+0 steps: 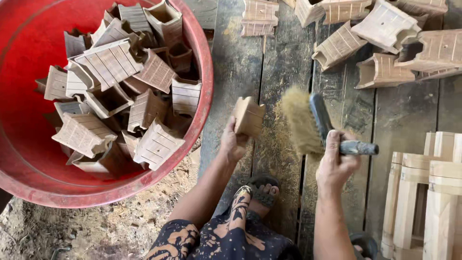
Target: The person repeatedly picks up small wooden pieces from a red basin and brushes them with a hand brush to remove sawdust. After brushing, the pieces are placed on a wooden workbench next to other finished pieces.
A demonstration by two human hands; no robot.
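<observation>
My left hand (233, 143) grips a small carved wooden block (248, 116), held up beside the rim of a big red basin (204, 103). My right hand (337, 161) is closed around the dark handle of a brush (313, 120) with pale bristles, which sits just right of the block without touching it. The basin at the left is heaped with several similar grooved wooden blocks (110, 62).
More wooden blocks (385, 48) lie scattered on the dark plank floor at the top right. A pale wooden slatted frame (428, 192) stands at the lower right. My sandalled foot (260, 192) rests on the planks below my hands. Sawdust and dirt (96, 226) cover the ground under the basin.
</observation>
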